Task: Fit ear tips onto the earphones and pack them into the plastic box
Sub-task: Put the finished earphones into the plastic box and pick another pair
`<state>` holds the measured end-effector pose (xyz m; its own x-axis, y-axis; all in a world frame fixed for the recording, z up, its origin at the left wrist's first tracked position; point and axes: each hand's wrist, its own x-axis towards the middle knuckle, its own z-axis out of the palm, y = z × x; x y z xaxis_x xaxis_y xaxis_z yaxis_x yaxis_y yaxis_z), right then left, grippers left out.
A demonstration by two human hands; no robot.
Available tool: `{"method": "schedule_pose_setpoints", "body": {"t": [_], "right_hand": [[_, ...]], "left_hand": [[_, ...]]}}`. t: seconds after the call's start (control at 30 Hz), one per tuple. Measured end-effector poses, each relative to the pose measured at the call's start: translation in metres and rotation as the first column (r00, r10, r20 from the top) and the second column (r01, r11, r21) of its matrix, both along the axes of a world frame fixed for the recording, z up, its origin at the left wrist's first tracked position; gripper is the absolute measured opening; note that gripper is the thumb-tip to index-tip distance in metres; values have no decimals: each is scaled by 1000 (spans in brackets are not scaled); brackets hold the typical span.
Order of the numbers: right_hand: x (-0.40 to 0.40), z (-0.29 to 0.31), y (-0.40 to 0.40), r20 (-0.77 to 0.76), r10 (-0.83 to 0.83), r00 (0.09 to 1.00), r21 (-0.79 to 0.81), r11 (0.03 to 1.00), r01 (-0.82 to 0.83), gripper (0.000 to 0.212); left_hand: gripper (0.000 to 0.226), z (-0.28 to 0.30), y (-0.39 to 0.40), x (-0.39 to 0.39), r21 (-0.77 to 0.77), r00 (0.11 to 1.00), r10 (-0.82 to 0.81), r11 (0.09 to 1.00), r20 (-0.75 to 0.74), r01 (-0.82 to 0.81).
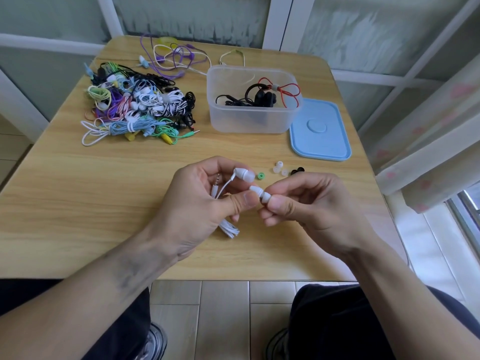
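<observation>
- Earphones [244,175] first: it's a white wired pair, both buds have pale translucent tips on, and they're sitting at the middle of the view, above the near half of the table.
- My left hand [197,201] is curled round the coiled white cable, with the bundle [228,229] poking out below my palm at 6 o'clock and the little jack plug [215,187] sticking up between my fingers. One bud stands up above my fingertips.
- My right hand [306,203] is pinching the tip end of the second bud [261,194] between thumb and forefinger, and my left thumb is touching that bud from the other side.
- Loose ear tips [281,170] lie on the table just past my hands at about 1 o'clock: a green one, a few clear ones, a couple of black ones.
- Plastic box [253,100] is further out at 12 to 1 o'clock, clear, open, with black and red earphones already in it. Its light blue lid [320,131] lies flat right beside it at 2 o'clock, partly tucked under the box's corner I think.
- Big tangled pile [137,105] of coloured earphones at 10 to 11 o'clock, with some purple and cream ones loose behind it.
- Table [104,190] is light wood grain with rounded corners. Pale tiled floor under it, frosted panels with white frames behind, and a curtain off at 3 o'clock.
</observation>
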<state>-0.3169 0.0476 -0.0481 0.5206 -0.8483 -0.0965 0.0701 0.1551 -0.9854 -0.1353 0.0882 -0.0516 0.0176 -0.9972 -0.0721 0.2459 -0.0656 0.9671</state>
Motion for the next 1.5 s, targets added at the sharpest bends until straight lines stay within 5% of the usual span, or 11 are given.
{"method": "schedule_pose_setpoints", "body": {"t": [0.87, 1.13, 1.27, 1.5], "right_hand": [[0, -6, -1, -8, -13, 1000, -83, 996, 12, 10], [2, -16, -1, -76, -208, 975, -469, 871, 149, 8], [1, -20, -3, -200, -249, 948, -527, 842, 110, 17], [19, -26, 9, -188, -191, 963, -339, 933, 119, 58]], "left_hand": [[23, -7, 0, 0, 51, 993, -91, 994, -76, 95], [37, -3, -7, -3, 72, 995, 28, 997, -95, -21], [44, -1, -8, -4, 128, 992, 29, 992, -125, -13], [33, 14, -16, -1, 223, 907, 60, 974, -416, 37]]}}
